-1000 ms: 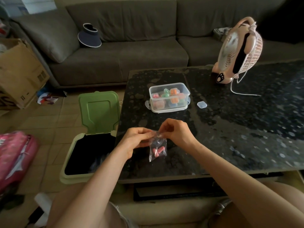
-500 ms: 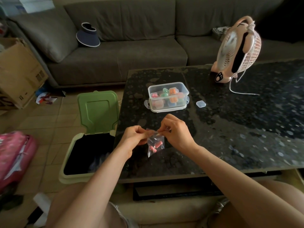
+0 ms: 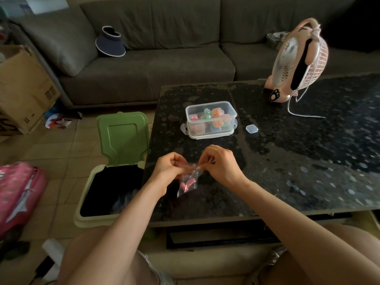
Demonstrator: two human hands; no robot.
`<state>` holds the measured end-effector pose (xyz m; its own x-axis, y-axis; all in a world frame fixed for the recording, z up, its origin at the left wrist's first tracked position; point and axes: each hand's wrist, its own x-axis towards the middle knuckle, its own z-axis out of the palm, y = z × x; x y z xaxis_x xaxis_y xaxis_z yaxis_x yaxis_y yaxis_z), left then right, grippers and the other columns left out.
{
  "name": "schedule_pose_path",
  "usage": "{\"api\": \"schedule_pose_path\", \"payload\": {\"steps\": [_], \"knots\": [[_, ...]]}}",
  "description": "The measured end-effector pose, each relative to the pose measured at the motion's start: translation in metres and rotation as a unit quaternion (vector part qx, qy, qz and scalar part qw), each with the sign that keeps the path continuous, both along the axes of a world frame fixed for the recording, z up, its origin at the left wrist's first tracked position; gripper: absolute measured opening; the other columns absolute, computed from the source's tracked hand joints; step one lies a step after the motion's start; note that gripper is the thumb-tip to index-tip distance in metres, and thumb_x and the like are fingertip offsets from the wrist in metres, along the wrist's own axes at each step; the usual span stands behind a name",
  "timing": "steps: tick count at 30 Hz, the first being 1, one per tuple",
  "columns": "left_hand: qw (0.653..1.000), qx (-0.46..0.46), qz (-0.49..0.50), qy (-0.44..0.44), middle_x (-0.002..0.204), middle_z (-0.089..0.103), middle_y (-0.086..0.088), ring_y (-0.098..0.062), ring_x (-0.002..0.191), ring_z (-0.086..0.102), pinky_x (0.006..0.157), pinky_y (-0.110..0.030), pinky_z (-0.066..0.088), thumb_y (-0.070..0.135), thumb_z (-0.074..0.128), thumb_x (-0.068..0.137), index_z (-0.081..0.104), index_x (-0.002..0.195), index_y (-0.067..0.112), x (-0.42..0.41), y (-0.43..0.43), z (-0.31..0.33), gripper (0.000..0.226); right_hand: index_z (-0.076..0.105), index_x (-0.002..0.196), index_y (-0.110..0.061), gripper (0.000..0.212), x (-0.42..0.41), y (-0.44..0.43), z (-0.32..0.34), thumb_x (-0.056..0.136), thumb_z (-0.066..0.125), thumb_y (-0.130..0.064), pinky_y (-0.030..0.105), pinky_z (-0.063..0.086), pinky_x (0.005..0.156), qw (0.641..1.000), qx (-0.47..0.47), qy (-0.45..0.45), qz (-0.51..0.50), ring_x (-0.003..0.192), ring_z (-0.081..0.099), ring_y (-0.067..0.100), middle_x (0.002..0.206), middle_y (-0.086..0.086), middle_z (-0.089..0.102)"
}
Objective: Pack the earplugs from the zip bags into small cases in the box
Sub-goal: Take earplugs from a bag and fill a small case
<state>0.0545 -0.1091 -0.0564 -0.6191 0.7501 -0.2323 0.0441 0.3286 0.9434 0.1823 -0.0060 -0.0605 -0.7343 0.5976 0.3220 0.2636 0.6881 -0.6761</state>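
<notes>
Above the near edge of the dark table (image 3: 287,171), the left hand (image 3: 168,171) and right hand (image 3: 220,165) both pinch the top of a small zip bag (image 3: 188,182) with pink earplugs (image 3: 187,184). I think the seal should be pulled apart slowly, keeping the bag upright so nothing falls out. The box (image 3: 211,120) waits behind.

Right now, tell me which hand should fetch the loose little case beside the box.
Right hand, probably. The case lies right of the box, on that hand's side; the left hand, also pinching the bag, would have to cross over.
</notes>
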Motion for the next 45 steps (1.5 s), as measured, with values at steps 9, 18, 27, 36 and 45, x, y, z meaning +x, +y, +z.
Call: {"api": "schedule_pose_path", "payload": {"steps": [9, 18, 27, 36, 45], "knots": [[0.998, 0.036, -0.045, 0.031, 0.086, 0.063, -0.003, -0.016, 0.080, 0.061, 0.070, -0.026, 0.050, 0.010, 0.079, 0.071, 0.061, 0.098, 0.013, 0.000, -0.003, 0.002, 0.032, 0.060, 0.079, -0.019, 0.019, 0.001, -0.003, -0.001, 0.076, 0.072, -0.005, 0.028, 0.054, 0.070, 0.996, -0.054, -0.021, 0.061, 0.070, 0.062, 0.006, 0.074, -0.012, 0.062], [0.940, 0.059, -0.164, 0.295, 0.101, 0.059, 0.000, -0.014, 0.087, 0.060, 0.083, -0.031, 0.051, 0.012, 0.075, 0.076, 0.069, 0.083, 0.007, -0.013, 0.000, -0.005, 0.011, 0.064, 0.087, -0.011, 0.017, 0.002, 0.000, 0.001, 0.076, 0.073, -0.002, 0.021, 0.053, 0.069, 0.994, -0.077, -0.041, 0.069, 0.075, 0.061, 0.015, 0.083, -0.001, 0.062], [0.941, 0.089, -0.179, 0.272, 0.096, 0.059, 0.005, -0.006, 0.090, 0.055, 0.074, -0.008, 0.038, 0.009, 0.069, 0.081, 0.066, 0.074, 0.009, -0.012, -0.004, 0.006, 0.008, 0.072, 0.102, -0.018, 0.023, 0.001, 0.006, 0.001, 0.083, 0.069, -0.031, 0.033, 0.049, 0.081, 0.988, -0.041, -0.130, 0.070, 0.091, 0.054, 0.017, 0.103, 0.004, 0.053], [0.964, 0.083, -0.185, 0.170, 0.078, 0.063, 0.001, -0.012, 0.074, 0.055, 0.072, -0.024, 0.044, 0.011, 0.065, 0.085, 0.062, 0.076, 0.016, -0.015, -0.007, 0.009, 0.011, 0.067, 0.085, -0.010, 0.014, 0.003, 0.010, 0.004, 0.081, 0.072, -0.022, 0.028, 0.047, 0.078, 0.974, -0.188, -0.111, 0.063, 0.088, 0.056, 0.016, 0.099, 0.004, 0.059], [0.973, 0.020, -0.117, 0.197, 0.079, 0.065, -0.008, -0.017, 0.072, 0.063, 0.067, -0.027, 0.054, 0.012, 0.064, 0.087, 0.059, 0.079, 0.011, -0.021, 0.000, -0.011, 0.009, 0.049, 0.114, -0.013, 0.032, 0.004, 0.009, 0.006, 0.087, 0.066, -0.018, 0.033, 0.058, 0.061, 0.929, -0.361, -0.078, 0.021, 0.067, 0.066, 0.023, 0.089, 0.018, 0.067]]}}
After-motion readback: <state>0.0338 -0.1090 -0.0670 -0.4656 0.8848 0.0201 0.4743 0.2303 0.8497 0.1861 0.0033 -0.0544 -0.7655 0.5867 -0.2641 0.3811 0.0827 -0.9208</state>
